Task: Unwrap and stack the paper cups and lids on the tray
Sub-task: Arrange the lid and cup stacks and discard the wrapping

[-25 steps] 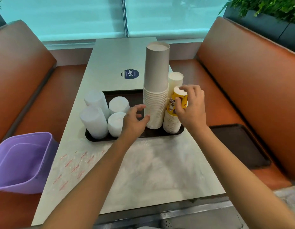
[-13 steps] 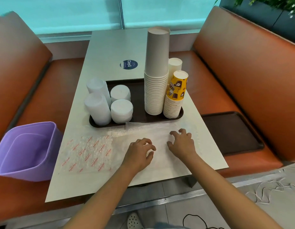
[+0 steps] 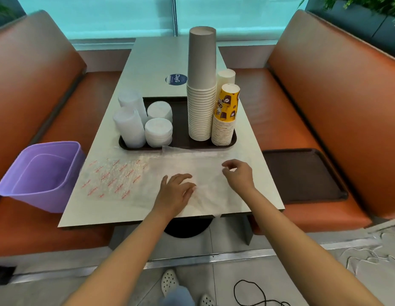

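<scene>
Both hands are over the clear wrapper (image 3: 170, 173) on the worktop (image 3: 156, 58): left hand (image 3: 177, 191) loosely spread, right hand (image 3: 238, 173) curled, pinching nothing visible. Cups (image 3: 202, 85) and lids (image 3: 159, 131) stand on the tray (image 3: 181, 124) at twelve o'clock (all unwrapped).

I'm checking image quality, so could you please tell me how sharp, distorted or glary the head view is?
Head view: wide-angle bending at the edges, where the benches curve; the cups and tray are fairly sharp; the plant is blurred; the wrapper is pale on the table; lighting is soft and even.
</scene>
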Motion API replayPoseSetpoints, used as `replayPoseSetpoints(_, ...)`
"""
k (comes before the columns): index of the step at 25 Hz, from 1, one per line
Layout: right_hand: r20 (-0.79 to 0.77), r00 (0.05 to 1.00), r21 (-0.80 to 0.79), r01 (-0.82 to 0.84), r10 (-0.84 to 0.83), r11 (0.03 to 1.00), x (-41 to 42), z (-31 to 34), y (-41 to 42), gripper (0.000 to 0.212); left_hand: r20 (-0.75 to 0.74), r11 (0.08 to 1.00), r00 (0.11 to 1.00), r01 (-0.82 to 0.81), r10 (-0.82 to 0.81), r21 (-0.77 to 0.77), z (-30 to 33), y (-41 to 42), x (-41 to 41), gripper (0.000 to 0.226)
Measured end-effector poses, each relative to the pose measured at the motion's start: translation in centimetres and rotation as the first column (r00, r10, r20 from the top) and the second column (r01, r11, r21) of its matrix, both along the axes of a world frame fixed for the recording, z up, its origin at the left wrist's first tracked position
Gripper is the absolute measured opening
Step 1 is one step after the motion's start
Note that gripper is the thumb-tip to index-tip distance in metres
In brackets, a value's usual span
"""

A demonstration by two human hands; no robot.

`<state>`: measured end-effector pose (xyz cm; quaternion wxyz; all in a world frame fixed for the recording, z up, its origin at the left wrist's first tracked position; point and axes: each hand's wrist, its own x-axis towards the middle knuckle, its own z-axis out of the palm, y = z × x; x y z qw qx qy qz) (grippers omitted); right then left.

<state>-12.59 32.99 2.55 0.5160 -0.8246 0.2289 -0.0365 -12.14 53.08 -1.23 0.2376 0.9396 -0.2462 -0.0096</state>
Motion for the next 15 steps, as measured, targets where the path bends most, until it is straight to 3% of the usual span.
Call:
replayPoseSetpoints(4,0.005,0.996,0.270,0.081,-0.086,0.960,-0.9,0.8,-0.4,0.025,0.004,0.969,0.996,-0.083,0.086,-0.232,1.3,0.1,0.5,0.057)
replayPoseSetpoints(5,0.032,0.993,0.212,0.105,-0.114,0.972,-1.2,0.8,-0.5,0.027,0.006,0.967,0.998,-0.065,0.069,-0.248,1.7,0.2,0.6,0.056)
replayPoseSetpoints(7,0.106,0.987,-0.118,0.130,-0.118,0.985,-1.4,0.7,-0.8,0.029,0.026,0.984,1.000,0.008,-0.004,-0.178,1.9,0.5,0.4,0.057)
replayPoseSetpoints(9,0.110,0.994,-0.398,0.036,0.009,0.917,-0.7,1.1,-0.5,0.034,0.004,0.994,0.996,0.094,-0.094,-0.062,1.6,1.0,0.2,0.059)
replayPoseSetpoints(10,0.072,0.994,-0.428,-0.047,0.086,0.902,0.0,1.5,-0.1,0.035,0.000,0.991,0.991,0.135,-0.135,-0.016,1.4,1.3,0.3,0.057)
replayPoseSetpoints(13,-0.094,0.954,-0.309,-0.300,0.285,0.903,2.4,1.7,2.2,0.044,0.081,0.952,0.956,0.267,-0.281,0.149,0.6,2.4,0.2,0.039)
replayPoseSetpoints(15,-0.226,0.901,-0.333,-0.428,0.370,0.840,3.4,0.5,4.0,0.058,0.106,0.900,0.919,0.341,-0.380,0.271,0.0,3.3,0.4,0.025)
